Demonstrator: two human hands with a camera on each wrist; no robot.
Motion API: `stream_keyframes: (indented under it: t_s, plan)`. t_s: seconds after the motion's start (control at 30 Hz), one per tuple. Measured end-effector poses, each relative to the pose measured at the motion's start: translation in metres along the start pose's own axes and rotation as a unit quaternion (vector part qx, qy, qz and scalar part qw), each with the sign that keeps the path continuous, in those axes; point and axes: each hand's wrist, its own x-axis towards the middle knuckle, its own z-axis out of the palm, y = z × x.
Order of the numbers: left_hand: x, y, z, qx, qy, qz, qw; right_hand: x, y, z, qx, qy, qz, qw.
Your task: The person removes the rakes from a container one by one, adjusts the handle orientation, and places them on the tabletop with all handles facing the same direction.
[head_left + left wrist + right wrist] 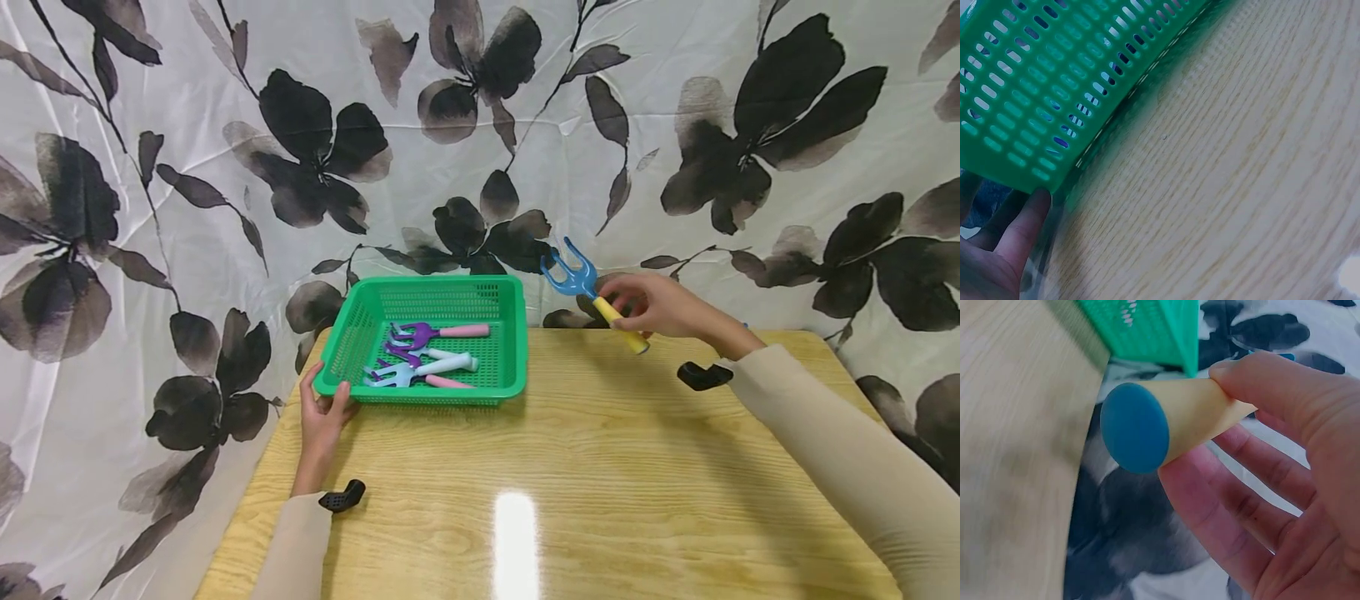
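Note:
My right hand (660, 307) pinches the yellow handle of a garden hand fork (578, 277) with blue prongs, held up to the right of the basket, prongs pointing up and left. In the right wrist view the blue end cap of the hand fork (1135, 428) faces the camera, thumb above the handle and fingers below. My left hand (322, 425) holds the front left corner of a green plastic basket (517, 337), thumb on the front and fingers along the left side. The left wrist view shows the thumb (1022, 234) against the perforated wall.
Inside the basket lie several small hand forks, among them a purple one (420, 335) with a pink handle and a pale blue one (405, 374). The basket stands at the back left of a wooden table (600, 467). Behind hangs a flowered cloth (420, 167).

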Motion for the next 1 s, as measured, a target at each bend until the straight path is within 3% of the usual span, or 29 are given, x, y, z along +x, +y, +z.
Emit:
stream_keyframes:
  t_s: [0.2, 0.6, 1.0]
  plan:
    - [-0.001, -0.001, 0.0, -0.003, 0.001, 0.0, 1.0, -0.033, 0.022, -0.003, 0.005, 0.012, 0.046, 0.999]
    - [-0.001, -0.001, 0.003, 0.005, 0.005, 0.008, 0.9999, -0.085, 0.074, -0.003, 0.029, 0.055, 0.081, 0.995]
    - [-0.001, -0.001, 0.003, 0.007, 0.006, 0.011, 0.9999, -0.116, 0.115, 0.008, 0.049, 0.09, 0.115, 0.988]
